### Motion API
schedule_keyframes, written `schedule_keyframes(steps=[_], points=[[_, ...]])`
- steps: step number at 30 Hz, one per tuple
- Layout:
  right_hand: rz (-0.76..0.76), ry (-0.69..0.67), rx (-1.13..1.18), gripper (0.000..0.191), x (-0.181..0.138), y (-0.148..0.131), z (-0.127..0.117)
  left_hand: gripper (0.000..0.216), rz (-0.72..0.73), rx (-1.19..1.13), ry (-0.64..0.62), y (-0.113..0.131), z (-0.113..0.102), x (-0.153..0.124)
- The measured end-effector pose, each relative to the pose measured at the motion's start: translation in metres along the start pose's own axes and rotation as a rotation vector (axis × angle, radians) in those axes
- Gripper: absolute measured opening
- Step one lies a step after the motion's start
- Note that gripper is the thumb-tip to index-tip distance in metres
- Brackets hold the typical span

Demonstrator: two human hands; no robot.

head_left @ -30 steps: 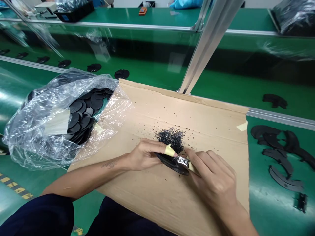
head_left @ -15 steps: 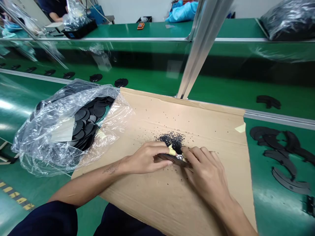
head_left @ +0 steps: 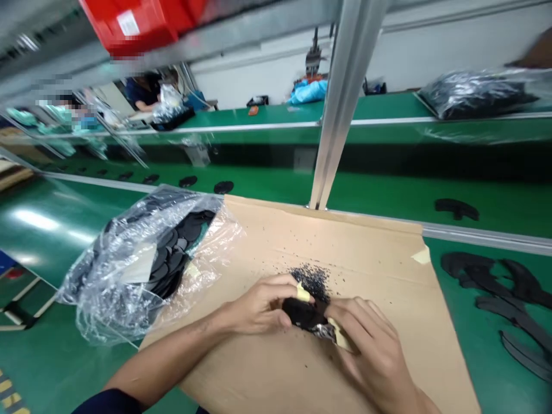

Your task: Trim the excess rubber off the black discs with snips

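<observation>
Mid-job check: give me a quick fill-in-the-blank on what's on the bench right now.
1. The right hand holds a small metal tool against the round ____ part gripped by the left hand.
2. The pile of trimmings lies on a sheet of ____.
3. The clear plastic bag of discs lies to the ____ of both hands.
4. The bin on the shelf overhead is ____.

Missing words: black; cardboard; left; red.
</observation>
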State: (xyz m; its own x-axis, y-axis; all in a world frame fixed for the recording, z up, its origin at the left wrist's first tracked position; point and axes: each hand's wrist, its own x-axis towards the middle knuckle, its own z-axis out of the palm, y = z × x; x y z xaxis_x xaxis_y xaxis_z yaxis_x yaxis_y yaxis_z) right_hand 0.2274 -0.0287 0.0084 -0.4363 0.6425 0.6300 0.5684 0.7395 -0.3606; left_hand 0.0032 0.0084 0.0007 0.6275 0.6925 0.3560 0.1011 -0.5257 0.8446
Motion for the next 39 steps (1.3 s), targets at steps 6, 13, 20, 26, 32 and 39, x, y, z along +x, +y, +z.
schedule_keyframes(steps=[6, 13, 20, 26, 32, 39], points=[[-0.085, 0.073, -0.167, 0.027, -0.002, 0.011, 0.005, 0.033, -0.146, 0.188, -0.191, 0.000, -0.026, 0.016], [-0.050, 0.111, -0.319, 0.027, -0.008, 0.021, 0.005, 0.016, -0.160, 0.647, 0.122, -0.033, -0.110, 0.099], [0.051, 0.078, -0.294, 0.027, -0.016, 0.012, 0.012, 0.026, -0.316, 0.783, 0.298, -0.094, -0.132, 0.166], [0.214, -0.031, -0.243, 0.029, -0.026, 0.003, 0.013, 0.027, -0.225, 0.838, 0.425, -0.091, -0.111, 0.142], [0.268, -0.301, -0.245, 0.009, -0.028, -0.008, 0.013, 0.041, 0.144, 0.735, 0.108, -0.053, -0.049, 0.106], [0.260, -0.406, -0.219, 0.009, -0.031, -0.008, 0.011, 0.034, 0.242, 0.678, -0.218, -0.042, 0.050, 0.210]])
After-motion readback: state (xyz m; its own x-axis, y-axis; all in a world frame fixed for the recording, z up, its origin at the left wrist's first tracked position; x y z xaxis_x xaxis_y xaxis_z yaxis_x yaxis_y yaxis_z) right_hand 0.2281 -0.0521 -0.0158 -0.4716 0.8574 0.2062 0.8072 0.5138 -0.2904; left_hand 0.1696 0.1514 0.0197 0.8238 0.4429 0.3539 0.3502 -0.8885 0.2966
